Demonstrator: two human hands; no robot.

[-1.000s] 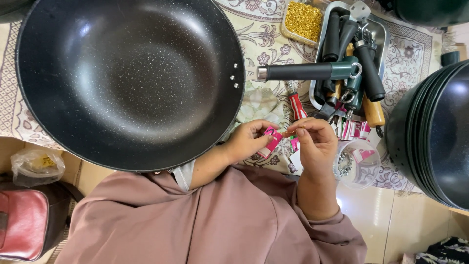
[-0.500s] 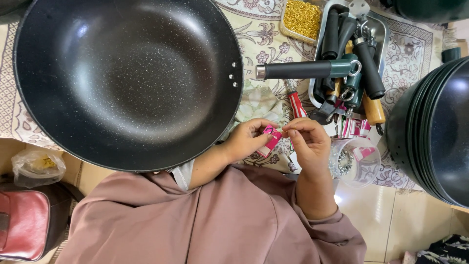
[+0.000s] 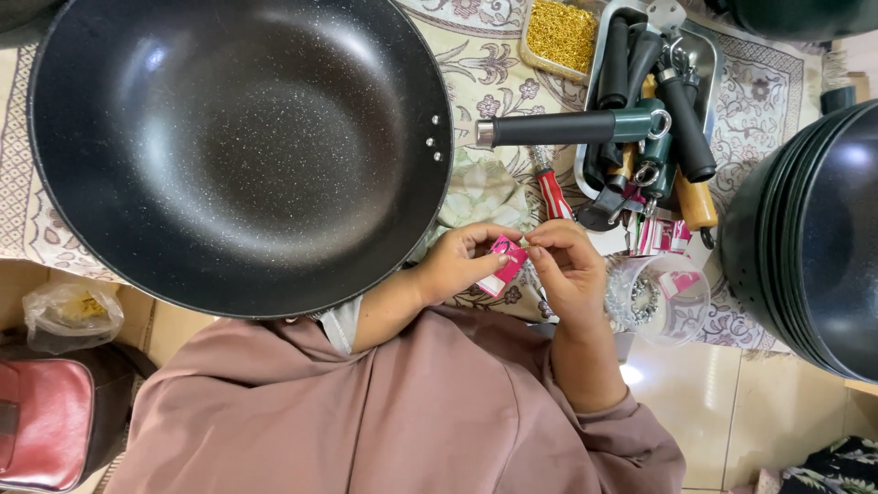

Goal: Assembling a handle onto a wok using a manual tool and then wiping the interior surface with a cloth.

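**Two hands close in on a small pink tag**

A cloth with a flower pattern [image 3: 494,69] covers the work place, and a shiny tiled floor [image 3: 732,402] shows at the lower right. A big black pan [image 3: 238,146] fills most of the cloth. It has no handle on it, only small rivet holes on its right side.

The person's left hand [image 3: 457,265] and right hand [image 3: 567,270] meet just below the pan's rim. Between them is a small pink tag [image 3: 505,263]. The left hand's fingers are curled around it, with the thumb on top. The right hand's fingers are pinched narrow at the tag's upper edge, and something tiny seems to be held there, but it is too small to tell.

Compared with a second ago, the hands have moved only a little. The pinch looks tighter, and the tag sits more in the left hand. So the small work on the tag looks to be going on.

Near the right hand is a clear cup [image 3: 658,297] of small metal rings. Above it a metal tray [image 3: 700,55] holds dark handles [image 3: 567,128].
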